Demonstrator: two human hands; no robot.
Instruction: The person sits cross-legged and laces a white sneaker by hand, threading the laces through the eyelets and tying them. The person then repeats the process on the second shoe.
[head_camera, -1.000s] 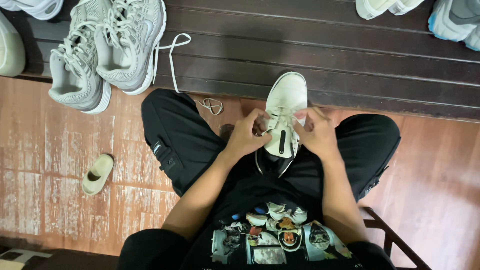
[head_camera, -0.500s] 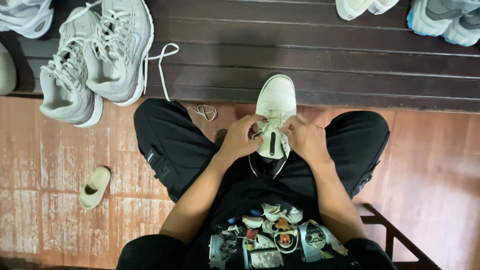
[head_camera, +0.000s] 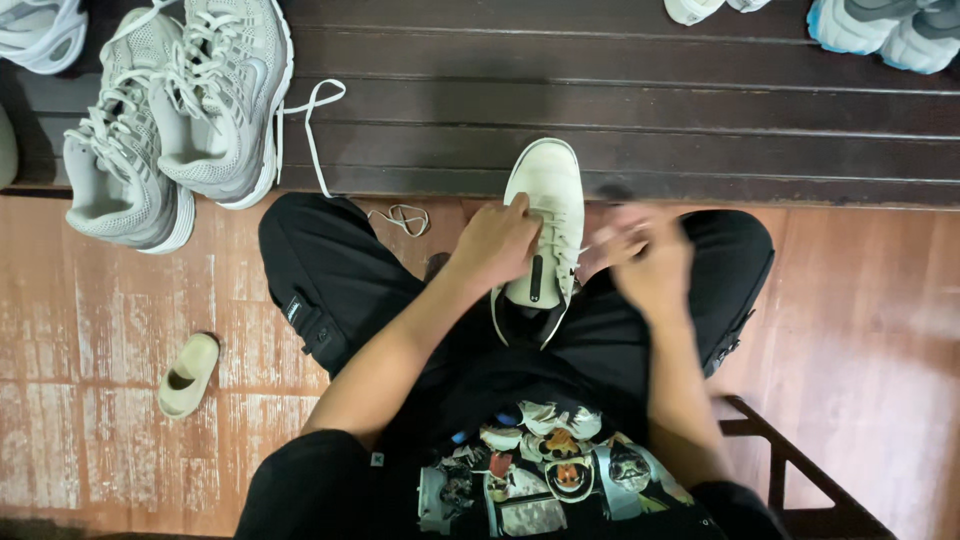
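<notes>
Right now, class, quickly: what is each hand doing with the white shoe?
Left hand: closed on the white shoe, pressing its side.
Right hand: blurred beside the shoe; its grip cannot be told.

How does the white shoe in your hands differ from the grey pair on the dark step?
The white shoe is smooth and plain; the grey pair is mesh-textured and bulkier. The white shoe lies between the knees, toe on the dark step, held by the left hand with the blurred right hand beside it; the grey pair stands untouched, one lace trailing loose. All point toes away from the person.
</notes>
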